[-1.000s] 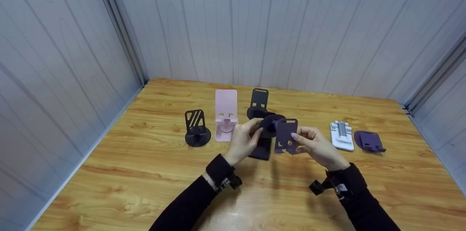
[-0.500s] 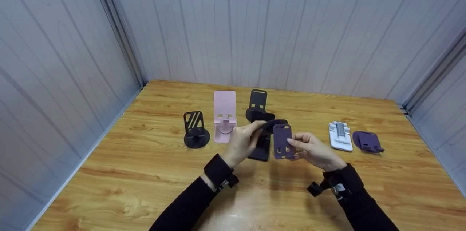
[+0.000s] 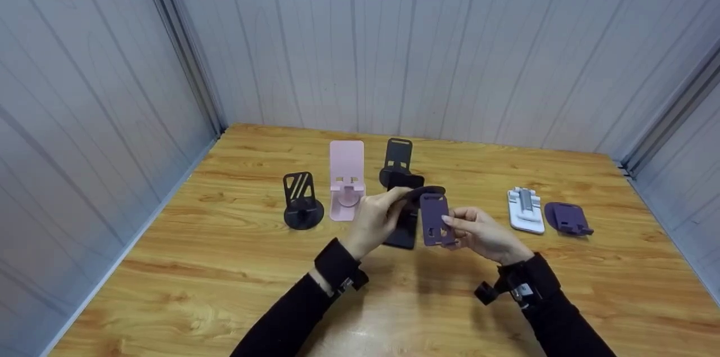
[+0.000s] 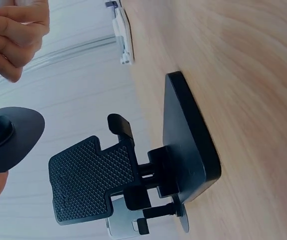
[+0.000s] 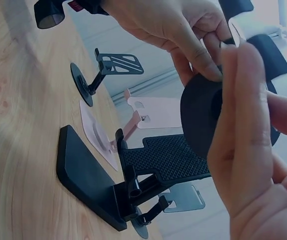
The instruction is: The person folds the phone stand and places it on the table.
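Note:
A purple phone stand [image 3: 433, 213] is held up over the middle of the table between both hands. My left hand [image 3: 371, 222] pinches its round base [image 5: 196, 117], which appears nearly edge-on in the head view. On the other side, my right hand [image 3: 486, 233] grips the slotted plate, with the thumb on its face. In the left wrist view the base's disc shows at the left, below the fingers of my right hand [image 4: 18, 37]. Just behind and below stands a black phone stand [image 4: 93, 175] with a thick rectangular base and a textured plate.
To the left are a black stand with slanted slots [image 3: 304, 208] and a pink stand [image 3: 347, 160]. A dark grey stand [image 3: 399, 152] is at the back. A folded white stand [image 3: 526, 213] and a folded purple one [image 3: 568, 218] lie right. Panelled walls [image 3: 360, 53] enclose the table.
The purple stand has been tilted, so its round base went from face-on to nearly edge-on and its plate turned and dropped slightly. Over the last half second the hands hardly moved.

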Demonstrator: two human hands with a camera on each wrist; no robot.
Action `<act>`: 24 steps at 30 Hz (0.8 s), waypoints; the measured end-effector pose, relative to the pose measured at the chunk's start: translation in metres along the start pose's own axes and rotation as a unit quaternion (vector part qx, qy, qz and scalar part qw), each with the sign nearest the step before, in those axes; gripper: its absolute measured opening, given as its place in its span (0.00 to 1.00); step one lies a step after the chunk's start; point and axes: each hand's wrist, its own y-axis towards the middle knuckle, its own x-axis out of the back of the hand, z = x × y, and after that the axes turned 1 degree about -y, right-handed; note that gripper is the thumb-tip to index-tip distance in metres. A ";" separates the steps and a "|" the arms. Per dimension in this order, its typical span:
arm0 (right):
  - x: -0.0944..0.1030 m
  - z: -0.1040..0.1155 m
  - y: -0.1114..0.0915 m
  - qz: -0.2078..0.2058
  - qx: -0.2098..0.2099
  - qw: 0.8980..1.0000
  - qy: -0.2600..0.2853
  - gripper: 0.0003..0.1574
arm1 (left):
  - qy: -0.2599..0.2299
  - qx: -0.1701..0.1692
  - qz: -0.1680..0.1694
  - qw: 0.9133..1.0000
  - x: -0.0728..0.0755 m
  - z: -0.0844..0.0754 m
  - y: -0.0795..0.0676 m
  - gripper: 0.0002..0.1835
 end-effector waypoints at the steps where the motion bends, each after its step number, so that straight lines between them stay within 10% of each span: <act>1: -0.001 0.000 0.001 -0.006 -0.001 1.000 0.000 0.19 | -0.006 0.006 0.002 1.000 0.001 0.000 0.001 0.10; 14: -0.012 0.009 -0.002 -0.140 0.011 0.988 -0.072 0.05 | -0.094 0.075 -0.009 0.993 0.005 -0.002 0.008 0.09; 18: -0.016 0.016 -0.006 -0.180 0.000 0.978 -0.109 0.21 | -0.136 0.107 -0.012 0.985 0.002 -0.003 0.008 0.09; 24: -0.017 0.018 -0.010 -0.115 -0.009 0.988 -0.105 0.52 | -0.162 0.135 -0.009 0.977 -0.003 -0.005 0.004 0.10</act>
